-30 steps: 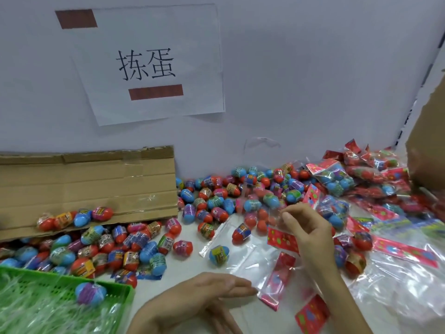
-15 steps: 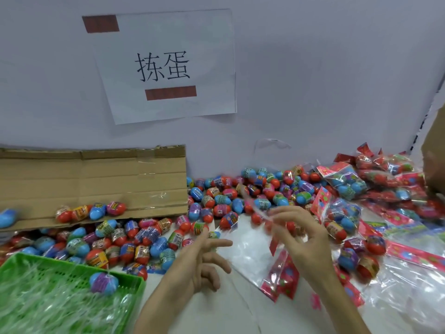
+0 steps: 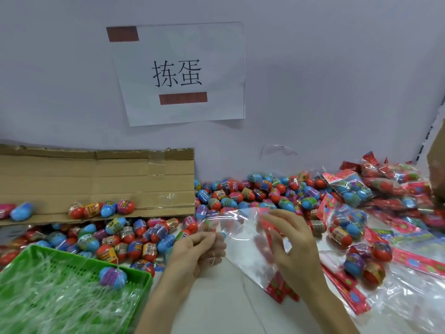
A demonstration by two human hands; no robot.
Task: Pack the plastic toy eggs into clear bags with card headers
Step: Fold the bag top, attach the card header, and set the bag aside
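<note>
Clear plastic bag (image 3: 243, 239) with a red printed card header (image 3: 266, 225) is held up between both hands in the head view, just above the white counter (image 3: 228, 309). The right hand (image 3: 297, 249) pinches the film near the header between thumb and bent fingers, the rest of the bag hanging down toward the counter. The left hand (image 3: 197, 249) is curled at the bag's other edge, and a small blue-tipped plastic egg (image 3: 223, 235) shows at its fingertips; it looks gripped there, though the fingers hide most of it.

Behind the hands lies a loose heap of red, blue and purple plastic toy eggs (image 3: 240, 196), which spreads left beneath a flattened brown cardboard flap (image 3: 96, 179). A green mesh plastic basket (image 3: 84, 259) of shredded filler sits at the near left with 1 egg in it. Filled bags with red headers (image 3: 351, 191) are piled at the right, and flat unfilled bags (image 3: 414, 263) lie nearer. A white paper sign (image 3: 183, 73) is taped to the wall.

By my reading the step in hand is opening this bag to take its first egg, as no egg can be seen inside it. The next move calls for parting the 2 film layers at the mouth, holding the mouth wide with the right hand, and slipping the egg in with the left. Thin film may cling shut, so the mouth needs a firm spread.
</note>
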